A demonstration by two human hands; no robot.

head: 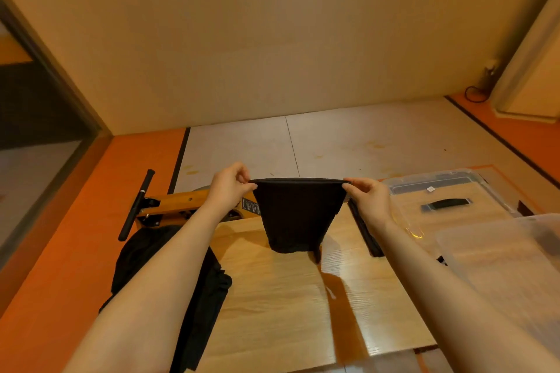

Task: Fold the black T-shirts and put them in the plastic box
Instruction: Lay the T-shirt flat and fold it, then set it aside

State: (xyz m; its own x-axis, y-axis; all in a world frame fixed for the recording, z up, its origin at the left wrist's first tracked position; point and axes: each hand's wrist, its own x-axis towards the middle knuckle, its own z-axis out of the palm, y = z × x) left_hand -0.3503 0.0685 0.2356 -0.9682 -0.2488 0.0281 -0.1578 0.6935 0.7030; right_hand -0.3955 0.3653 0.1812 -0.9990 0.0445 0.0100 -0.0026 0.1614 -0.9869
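light wood table (281, 297) carried heap of black t-shirts (200, 288) at left edge, clear plastic box (503, 266) at right edge, thin black strip (365, 230) beside box. clear lid (448, 206) with black handle lay flat on far right part.

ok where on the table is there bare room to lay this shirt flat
The wooden table is bare in the middle, between the black T-shirt pile on its left edge and the plastic box on the right. The far right is crowded by the box lid.
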